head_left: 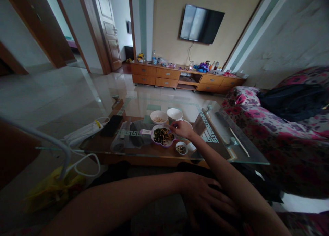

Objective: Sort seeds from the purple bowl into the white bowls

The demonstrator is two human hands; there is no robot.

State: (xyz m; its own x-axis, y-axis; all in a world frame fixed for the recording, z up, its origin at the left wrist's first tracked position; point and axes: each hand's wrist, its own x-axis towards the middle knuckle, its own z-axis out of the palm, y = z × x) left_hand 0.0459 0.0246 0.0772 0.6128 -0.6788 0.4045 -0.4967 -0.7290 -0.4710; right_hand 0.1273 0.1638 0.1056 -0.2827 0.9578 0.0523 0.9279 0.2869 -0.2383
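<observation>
Hands well apart. Our right hand [180, 129] at rim of purple-edged flower-shaped dish [170, 142], fingers curled, grip unclear. Our left hand [205, 201] spread on dark clothing [195, 166]. Dish sits on glass counter [246, 157], holds dark greens [160, 136]. Small bowl of seeds [181, 148] just beside; bowl of pale food [158, 116] and white bowl [174, 113] beyond. White label [146, 132] on dish handle, writing too small to read. Black phone [111, 125] to left.
</observation>
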